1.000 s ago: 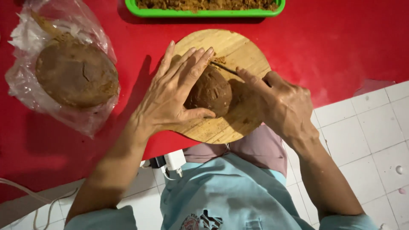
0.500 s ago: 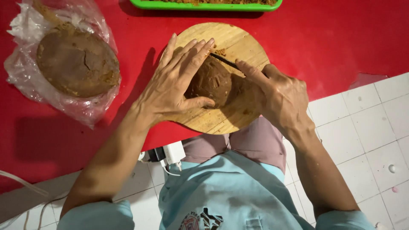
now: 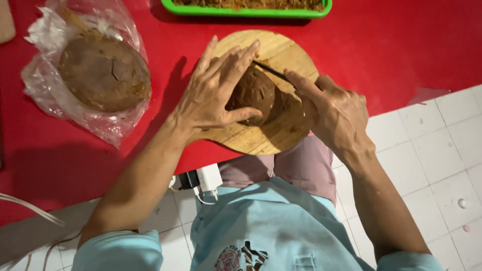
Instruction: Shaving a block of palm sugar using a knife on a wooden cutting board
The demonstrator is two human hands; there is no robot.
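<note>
Two bare hands at work over round wooden board (image 3: 281,47) on red table (image 3: 391,45). Left hand (image 3: 213,95) spread flat, fingers extended, pressing down on brown lump (image 3: 256,93) at board's centre. Right hand (image 3: 334,110) clenched around thin dark knife (image 3: 271,71), blade touching lump's top edge. Second brown lump in clear plastic bag (image 3: 50,95) lies well left; green tray (image 3: 246,11) at far edge.
</note>
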